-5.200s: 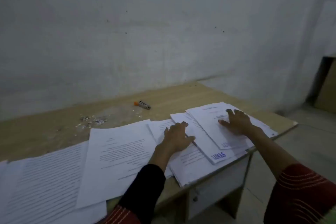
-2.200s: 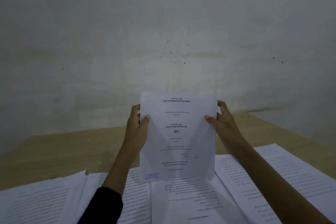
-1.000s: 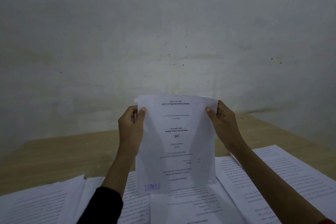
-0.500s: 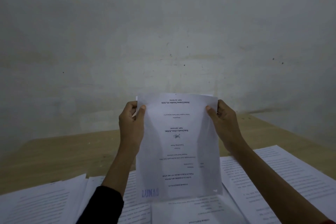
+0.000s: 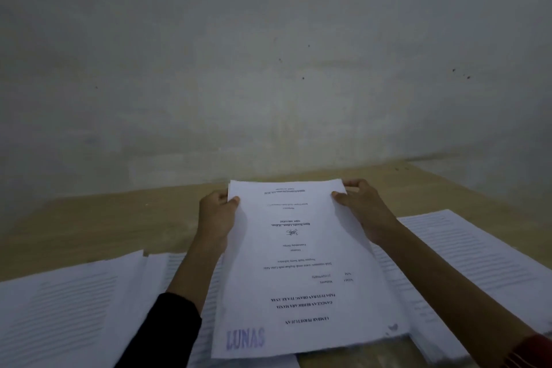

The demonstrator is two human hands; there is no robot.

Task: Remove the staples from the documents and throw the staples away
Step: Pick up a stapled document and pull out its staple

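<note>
A white printed document (image 5: 301, 272) with a blue "LUNAS" stamp at its near left corner lies tilted low over the papers on the desk. My left hand (image 5: 216, 216) grips its far left edge, thumb on top. My right hand (image 5: 363, 206) pinches its far right corner. The text faces away from me. A small dark mark sits at the near right corner (image 5: 392, 327); I cannot tell whether it is a staple. No staple remover or loose staples are in view.
More printed sheets lie spread on the wooden desk (image 5: 104, 218): a pile at the left (image 5: 68, 305) and another at the right (image 5: 472, 263). A grey wall (image 5: 268, 69) rises right behind the desk's far edge.
The document was lifted off the right-hand pile and held upright before me. Since half a second ago both hands have tipped it down towards the desk, nearly flat.
</note>
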